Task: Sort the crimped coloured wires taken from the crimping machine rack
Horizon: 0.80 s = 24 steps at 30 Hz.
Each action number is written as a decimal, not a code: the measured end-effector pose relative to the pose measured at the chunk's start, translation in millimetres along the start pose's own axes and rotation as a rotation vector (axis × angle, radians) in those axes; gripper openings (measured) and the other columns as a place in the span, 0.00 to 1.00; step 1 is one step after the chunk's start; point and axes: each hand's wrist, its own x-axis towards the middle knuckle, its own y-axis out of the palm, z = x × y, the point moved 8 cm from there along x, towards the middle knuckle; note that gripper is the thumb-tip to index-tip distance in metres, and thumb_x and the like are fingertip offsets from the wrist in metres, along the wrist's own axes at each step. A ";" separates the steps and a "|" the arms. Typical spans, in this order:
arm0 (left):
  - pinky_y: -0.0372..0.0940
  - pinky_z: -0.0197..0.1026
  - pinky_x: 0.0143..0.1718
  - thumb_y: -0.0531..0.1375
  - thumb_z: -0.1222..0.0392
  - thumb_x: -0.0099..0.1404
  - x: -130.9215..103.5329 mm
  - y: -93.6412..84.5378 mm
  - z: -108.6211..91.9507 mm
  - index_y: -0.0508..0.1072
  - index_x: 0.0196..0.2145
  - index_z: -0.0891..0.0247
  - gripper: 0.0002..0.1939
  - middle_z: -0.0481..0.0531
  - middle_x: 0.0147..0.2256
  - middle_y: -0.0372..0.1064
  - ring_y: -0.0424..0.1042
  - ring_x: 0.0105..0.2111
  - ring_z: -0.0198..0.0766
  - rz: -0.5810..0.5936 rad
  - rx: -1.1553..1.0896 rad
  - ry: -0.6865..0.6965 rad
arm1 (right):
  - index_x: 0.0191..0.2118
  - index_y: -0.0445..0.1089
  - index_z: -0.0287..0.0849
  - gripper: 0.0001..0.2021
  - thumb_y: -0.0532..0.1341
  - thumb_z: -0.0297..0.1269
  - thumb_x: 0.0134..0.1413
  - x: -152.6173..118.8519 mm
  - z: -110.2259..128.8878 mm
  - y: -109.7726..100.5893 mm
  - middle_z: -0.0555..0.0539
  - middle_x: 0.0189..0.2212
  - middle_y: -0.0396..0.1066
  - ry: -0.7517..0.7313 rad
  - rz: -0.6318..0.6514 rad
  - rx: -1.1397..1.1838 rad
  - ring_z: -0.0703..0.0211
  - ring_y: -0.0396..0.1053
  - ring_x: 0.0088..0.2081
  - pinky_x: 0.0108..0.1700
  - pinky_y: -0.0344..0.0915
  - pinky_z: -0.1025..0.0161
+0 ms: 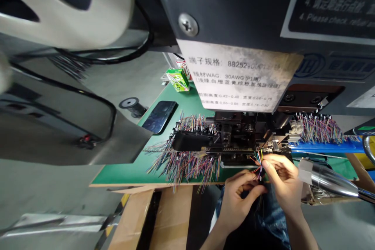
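My left hand (241, 196) and my right hand (281, 177) meet in front of a dark terminal crimping machine (234, 134). Between their fingertips is a small bundle of thin coloured wires (259, 160), its free ends fanned out toward the machine's lower parts. The left thumb and fingers close on the bundle's lower part, near a small dark piece that is hard to make out. Higher up, the right thumb and forefinger pinch the wires, close to a yellow strand. Whether any wire end touches the machine cannot be told.
Heaps of wire harnesses (187, 164) lie left of the machine on the green table (129, 175). More harnesses (319, 129) sit right by a blue tray (331, 147). A phone (160, 117), a green box (178, 79) and a lamp (331, 177) are nearby.
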 end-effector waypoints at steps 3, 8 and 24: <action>0.79 0.37 0.32 0.72 0.49 0.65 0.5 -0.2 -2.0 0.83 0.33 0.65 0.14 0.53 0.30 0.74 0.80 0.28 0.40 -0.001 -0.002 0.005 | 0.40 0.82 0.45 0.06 0.69 0.41 0.64 -1.1 1.3 2.1 0.48 0.30 0.81 0.000 0.003 -0.004 0.54 0.77 0.30 0.34 0.74 0.59; 0.80 0.39 0.33 0.73 0.52 0.65 -2.3 -5.7 -3.0 0.85 0.35 0.64 0.11 0.53 0.31 0.75 0.80 0.28 0.40 -0.004 0.002 0.020 | 0.42 0.82 0.46 0.05 0.69 0.38 0.64 0.7 11.7 0.2 0.48 0.31 0.81 -0.103 0.030 -0.048 0.57 0.75 0.28 0.31 0.74 0.61; 0.81 0.42 0.34 0.75 0.42 0.59 2.4 -4.9 2.2 0.87 0.35 0.66 0.21 0.55 0.33 0.77 0.80 0.29 0.41 -0.006 -0.077 -0.080 | 0.44 0.80 0.46 0.05 0.69 0.39 0.65 -0.6 -4.8 -2.7 0.48 0.31 0.83 0.022 0.031 0.066 0.57 0.73 0.23 0.24 0.72 0.60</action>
